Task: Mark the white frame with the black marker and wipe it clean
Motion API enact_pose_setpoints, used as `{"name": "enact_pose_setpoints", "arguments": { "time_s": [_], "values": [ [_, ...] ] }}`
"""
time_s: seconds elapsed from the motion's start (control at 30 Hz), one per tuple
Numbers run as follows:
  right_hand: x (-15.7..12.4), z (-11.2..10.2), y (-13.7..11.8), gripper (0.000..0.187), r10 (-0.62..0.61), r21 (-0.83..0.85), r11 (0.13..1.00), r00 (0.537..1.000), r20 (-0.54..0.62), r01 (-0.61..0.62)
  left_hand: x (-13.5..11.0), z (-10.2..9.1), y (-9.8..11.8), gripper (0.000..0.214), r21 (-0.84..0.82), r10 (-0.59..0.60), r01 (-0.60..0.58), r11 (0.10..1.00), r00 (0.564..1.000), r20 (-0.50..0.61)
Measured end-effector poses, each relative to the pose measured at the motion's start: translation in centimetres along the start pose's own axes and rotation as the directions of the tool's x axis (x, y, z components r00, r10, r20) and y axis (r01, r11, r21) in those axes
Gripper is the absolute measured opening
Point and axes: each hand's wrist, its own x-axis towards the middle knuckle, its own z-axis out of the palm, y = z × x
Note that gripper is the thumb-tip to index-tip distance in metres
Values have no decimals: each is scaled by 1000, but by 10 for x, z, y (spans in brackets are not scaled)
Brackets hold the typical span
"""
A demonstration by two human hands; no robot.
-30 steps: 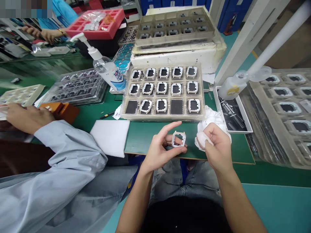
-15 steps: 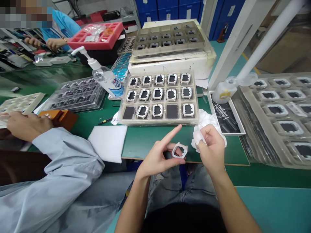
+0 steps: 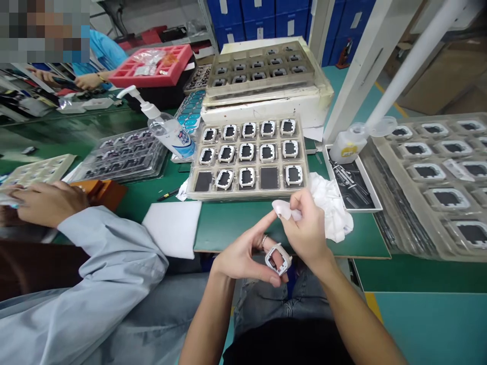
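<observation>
Between the thumb and lower fingers of my left hand [image 3: 243,253] is a white watch case [image 3: 277,259], an open square frame, held over the table's front edge. That hand's index finger stretches up toward the wipe. My right hand [image 3: 307,228] pinches a small white wipe [image 3: 286,209] whose tip sticks out to the left, close to my left fingertip. Behind both hands lies a clear plastic tray [image 3: 243,193] with several similar watch cases in its pockets; two front-row pockets hold no case. Crumpled white tissue [image 3: 337,215] lies beyond my right hand.
To the right are a small bottle [image 3: 347,144], an open white box [image 3: 363,207] and stacked trays of cases [image 3: 429,203]. A pump bottle [image 3: 173,137] and a white foam sheet [image 3: 173,228] are left. A co-worker's sleeve [image 3: 117,258] reaches in from the left.
My right hand has moved left and up from the crumpled tissue, bringing the wipe near my left index finger. The watch case has dropped slightly and turned in my left hand.
</observation>
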Motion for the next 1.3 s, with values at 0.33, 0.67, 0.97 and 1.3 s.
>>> {"name": "enact_pose_setpoints", "arguments": {
  "time_s": [0.33, 0.67, 0.97, 1.3],
  "values": [
    [-5, -18, -1, 36, 99, 235, 970, 986, -136, -65, 3, 5, 3, 158, -10, 108, -111, 994, 977, -185],
    [-13, -36, -7, 19, 276, 311, 896, 945, 175, -319, 14, 21, -2, 119, 395, 187, -30, 918, 913, -364],
    [-7, -41, -10, 13, 249, 193, 930, 923, 293, -312, 14, 21, -1, 117, 481, 201, -13, 876, 918, -342],
    [-14, -32, -4, 11, 364, 132, 902, 887, 283, -412, 13, 21, -3, 117, 475, 214, -43, 879, 926, -312]
  ]
}}
